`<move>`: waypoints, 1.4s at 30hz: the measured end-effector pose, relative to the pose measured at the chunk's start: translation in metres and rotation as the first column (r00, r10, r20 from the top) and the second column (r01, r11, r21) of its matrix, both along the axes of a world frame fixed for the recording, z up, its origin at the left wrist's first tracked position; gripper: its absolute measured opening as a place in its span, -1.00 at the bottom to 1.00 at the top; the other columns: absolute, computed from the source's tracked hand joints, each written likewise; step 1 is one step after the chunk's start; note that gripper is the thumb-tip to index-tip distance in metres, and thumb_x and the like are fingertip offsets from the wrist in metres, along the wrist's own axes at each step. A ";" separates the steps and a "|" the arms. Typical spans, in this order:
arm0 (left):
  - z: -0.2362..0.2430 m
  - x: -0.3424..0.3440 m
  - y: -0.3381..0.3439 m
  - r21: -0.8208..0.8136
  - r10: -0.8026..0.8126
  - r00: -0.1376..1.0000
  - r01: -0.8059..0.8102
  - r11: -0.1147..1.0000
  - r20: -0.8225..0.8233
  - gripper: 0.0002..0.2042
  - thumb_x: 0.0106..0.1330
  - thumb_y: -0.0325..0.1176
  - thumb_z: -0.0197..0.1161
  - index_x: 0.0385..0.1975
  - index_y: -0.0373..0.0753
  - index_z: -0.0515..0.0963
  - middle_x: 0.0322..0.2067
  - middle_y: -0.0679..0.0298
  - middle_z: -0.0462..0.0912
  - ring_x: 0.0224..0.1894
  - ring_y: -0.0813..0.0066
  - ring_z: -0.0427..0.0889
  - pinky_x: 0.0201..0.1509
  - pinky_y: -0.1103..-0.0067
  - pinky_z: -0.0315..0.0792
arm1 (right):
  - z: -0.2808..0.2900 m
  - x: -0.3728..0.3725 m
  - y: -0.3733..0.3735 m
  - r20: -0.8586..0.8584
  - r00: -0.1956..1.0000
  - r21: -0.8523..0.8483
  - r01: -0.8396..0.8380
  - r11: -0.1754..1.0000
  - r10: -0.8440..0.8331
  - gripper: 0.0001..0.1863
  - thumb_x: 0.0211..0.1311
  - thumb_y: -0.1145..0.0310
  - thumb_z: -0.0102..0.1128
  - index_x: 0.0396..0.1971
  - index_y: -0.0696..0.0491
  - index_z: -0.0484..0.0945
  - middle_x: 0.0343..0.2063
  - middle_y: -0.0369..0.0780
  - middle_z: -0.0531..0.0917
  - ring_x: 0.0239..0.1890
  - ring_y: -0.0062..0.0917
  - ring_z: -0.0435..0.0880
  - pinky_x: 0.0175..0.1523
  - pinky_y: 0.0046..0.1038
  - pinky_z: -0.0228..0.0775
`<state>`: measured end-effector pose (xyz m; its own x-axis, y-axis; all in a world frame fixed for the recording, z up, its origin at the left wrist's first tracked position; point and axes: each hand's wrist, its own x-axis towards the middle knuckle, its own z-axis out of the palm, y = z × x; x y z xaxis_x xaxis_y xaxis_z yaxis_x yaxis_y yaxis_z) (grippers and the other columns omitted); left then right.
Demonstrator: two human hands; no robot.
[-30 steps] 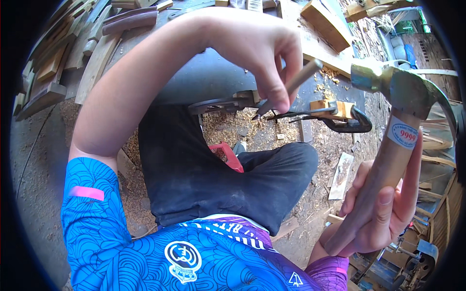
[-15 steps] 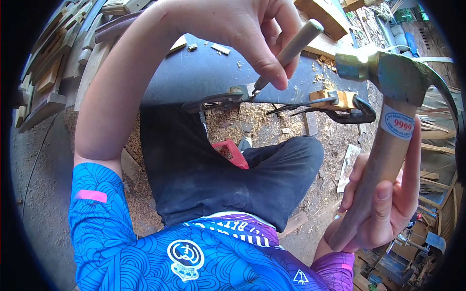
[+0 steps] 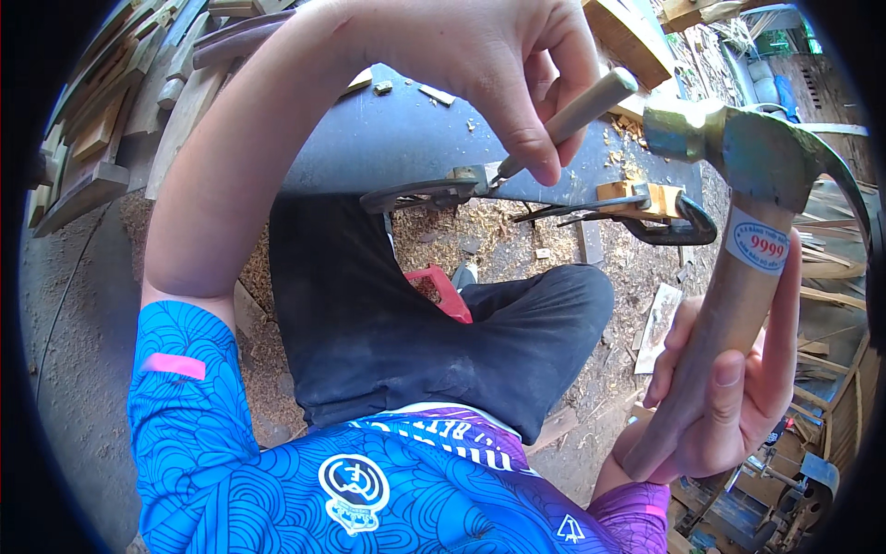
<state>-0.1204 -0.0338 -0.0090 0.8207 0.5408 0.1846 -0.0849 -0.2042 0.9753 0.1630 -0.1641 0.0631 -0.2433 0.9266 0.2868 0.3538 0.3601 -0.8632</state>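
Note:
My left hand point(image 3: 544, 102), coming from the upper left, pinches a chisel point(image 3: 591, 103) with a pale, round handle. The chisel leans right, and its dark metal tip meets a small piece point(image 3: 472, 175) at the workbench edge; I cannot tell its exact shape. Beside it a dark clamp point(image 3: 406, 197) grips the edge. On the right, my right hand point(image 3: 729, 397) is closed around the wooden handle of a claw hammer point(image 3: 748, 231). The hammer is raised head up, its striking face toward the chisel's butt but apart from it.
A second clamp point(image 3: 688, 226) holds a wood block point(image 3: 651, 198) at the edge of the dark workbench point(image 3: 369, 138). Stacked boards point(image 3: 97, 152) stand at the left. Below the bench are sawdust and a red plastic object point(image 3: 448, 297). Machinery point(image 3: 803, 489) sits lower right.
The chisel has tilted further right and lower, bringing its butt closer to the hammer head. My left hand has shifted slightly right with it. The hammer has hardly moved.

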 end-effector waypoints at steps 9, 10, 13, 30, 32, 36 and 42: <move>-0.005 0.003 -0.001 0.001 -0.010 1.000 0.010 1.000 0.028 -0.89 0.17 -0.49 0.55 -0.42 -0.27 0.71 -0.45 0.31 0.78 -0.44 0.69 0.68 -0.32 0.71 0.54 | -0.001 -0.004 -0.002 -0.025 1.000 -0.003 -0.002 1.000 0.002 -0.08 0.40 0.09 0.27 0.47 0.40 0.04 -0.45 0.14 0.61 -0.73 -0.65 0.43 -0.74 -0.68 0.21; -0.007 0.004 -0.001 -0.009 -0.012 0.998 0.012 1.000 0.061 -0.89 0.17 -0.49 0.55 -0.42 -0.27 0.71 -0.46 0.31 0.78 -0.45 0.69 0.68 -0.33 0.72 0.53 | -0.002 -0.005 -0.002 -0.025 1.000 -0.002 -0.004 1.000 0.004 -0.08 0.40 0.09 0.27 0.47 0.40 0.04 -0.45 0.14 0.61 -0.73 -0.65 0.43 -0.74 -0.68 0.21; 0.004 0.004 -0.003 0.031 0.021 0.998 -0.019 0.999 -0.053 -0.89 0.18 -0.50 0.55 -0.43 -0.27 0.71 -0.46 0.31 0.78 -0.44 0.70 0.68 -0.34 0.72 0.53 | -0.001 -0.005 -0.001 -0.033 0.999 0.022 -0.004 1.000 0.005 -0.09 0.40 0.10 0.26 0.47 0.41 0.05 -0.46 0.14 0.61 -0.73 -0.64 0.43 -0.74 -0.67 0.21; 0.009 0.000 -0.004 0.052 0.015 0.998 -0.012 0.999 -0.056 -0.90 0.18 -0.48 0.55 -0.45 -0.25 0.71 -0.46 0.32 0.79 -0.45 0.71 0.68 -0.36 0.72 0.52 | 0.003 -0.008 -0.001 -0.007 1.000 0.055 0.007 0.998 -0.007 -0.01 0.39 0.04 0.29 0.49 0.40 -0.03 -0.59 0.03 0.57 -0.77 -0.64 0.38 -0.74 -0.65 0.19; 0.011 -0.001 -0.006 0.082 0.009 0.998 -0.004 0.997 -0.067 -0.90 0.18 -0.48 0.55 -0.45 -0.25 0.71 -0.46 0.32 0.79 -0.46 0.72 0.67 -0.36 0.71 0.51 | 0.004 -0.007 0.000 -0.004 1.000 0.072 -0.003 0.997 0.004 -0.01 0.39 0.04 0.28 0.49 0.40 -0.03 -0.59 0.03 0.56 -0.76 -0.64 0.38 -0.74 -0.65 0.19; 0.012 0.004 -0.019 0.125 0.146 0.986 -0.135 0.983 -0.081 -0.85 0.13 -0.43 0.60 -0.44 -0.30 0.72 -0.48 0.31 0.77 -0.45 0.67 0.69 -0.36 0.69 0.52 | 0.008 -0.008 0.000 0.021 0.999 0.070 -0.031 0.997 0.030 0.00 0.38 0.02 0.30 0.49 0.40 -0.02 -0.59 0.00 0.57 -0.73 -0.64 0.42 -0.73 -0.66 0.20; 0.010 0.003 -0.017 0.154 0.193 0.971 -0.171 0.973 -0.139 -0.81 0.08 -0.33 0.62 -0.42 -0.24 0.74 -0.41 0.34 0.81 -0.40 0.72 0.73 -0.29 0.69 0.50 | 0.020 -0.016 0.004 -0.006 0.996 0.065 -0.093 0.994 0.094 -0.02 0.38 0.09 0.29 0.48 0.43 -0.04 -0.58 -0.05 0.59 -0.70 -0.69 0.44 -0.72 -0.68 0.19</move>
